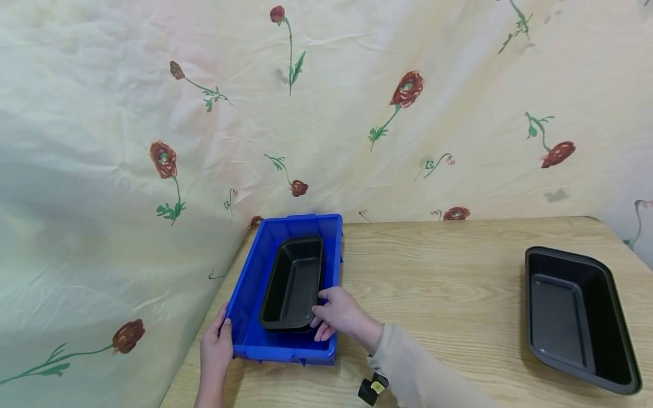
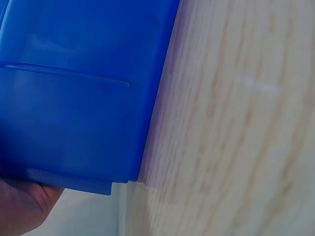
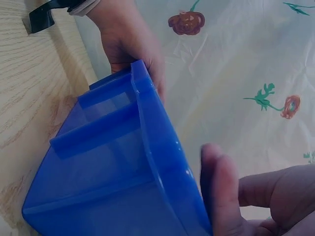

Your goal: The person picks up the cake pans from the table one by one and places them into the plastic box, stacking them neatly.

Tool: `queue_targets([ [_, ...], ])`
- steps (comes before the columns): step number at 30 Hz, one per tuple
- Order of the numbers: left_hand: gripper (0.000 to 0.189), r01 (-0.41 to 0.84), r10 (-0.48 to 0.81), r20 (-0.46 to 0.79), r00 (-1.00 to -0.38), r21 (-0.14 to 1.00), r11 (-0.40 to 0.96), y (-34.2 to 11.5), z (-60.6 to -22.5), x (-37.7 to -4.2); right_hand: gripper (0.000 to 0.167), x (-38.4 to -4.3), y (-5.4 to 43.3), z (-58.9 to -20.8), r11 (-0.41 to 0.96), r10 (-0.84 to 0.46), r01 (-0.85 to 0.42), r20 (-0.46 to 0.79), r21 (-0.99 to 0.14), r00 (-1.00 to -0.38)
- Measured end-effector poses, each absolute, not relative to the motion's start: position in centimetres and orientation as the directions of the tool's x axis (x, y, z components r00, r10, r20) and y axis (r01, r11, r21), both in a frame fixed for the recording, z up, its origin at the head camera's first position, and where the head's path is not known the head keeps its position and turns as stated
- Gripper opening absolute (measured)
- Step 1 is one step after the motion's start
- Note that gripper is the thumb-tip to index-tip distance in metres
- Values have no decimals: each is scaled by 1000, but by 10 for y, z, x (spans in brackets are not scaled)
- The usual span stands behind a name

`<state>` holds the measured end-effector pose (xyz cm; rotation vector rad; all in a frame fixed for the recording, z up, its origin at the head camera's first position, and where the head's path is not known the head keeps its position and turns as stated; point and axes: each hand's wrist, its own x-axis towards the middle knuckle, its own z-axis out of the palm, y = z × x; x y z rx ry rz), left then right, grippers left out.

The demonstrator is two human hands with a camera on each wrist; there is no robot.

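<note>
A blue plastic bin [image 1: 246, 294] rests on the table with a black loaf pan [image 1: 300, 279] lying inside it. My left hand [image 1: 216, 345] grips the bin's left wall near its front corner, thumb over the rim. In the left wrist view, part of the left hand [image 2: 22, 204] shows beside the bin's wall [image 2: 69, 118]. My right hand [image 1: 339, 314] is over the bin's right rim, its loosely bent fingers at the pan's front right corner. Close to the blue rim, the right hand [image 3: 261, 201] also appears in the right wrist view; the pan's contact point is hidden there.
A second black loaf pan [image 1: 563, 317] stands on the right of the wooden table [image 1: 433, 272]. Flowered cloth [image 1: 347, 136] hangs behind the table and along its left side. A black strap piece [image 1: 372, 389] shows at my right sleeve.
</note>
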<state>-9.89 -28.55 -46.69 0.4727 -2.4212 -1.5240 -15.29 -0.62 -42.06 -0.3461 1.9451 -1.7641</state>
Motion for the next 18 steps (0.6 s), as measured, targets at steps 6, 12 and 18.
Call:
queue_targets([
  [6, 47, -145, -395, 35, -918, 897, 417, -284, -468, -98, 59, -150, 4, -419, 148, -517, 84, -150, -985, -843],
  [12, 47, -147, -392, 32, -919, 896, 418, -285, -468, -98, 55, -145, 19, -418, 144, -543, 46, -118, -988, -832],
  [18, 48, -164, -387, 10, -922, 895, 414, -286, -465, -98, 50, -140, 33, -418, 99, -570, 0, -57, -995, -820],
])
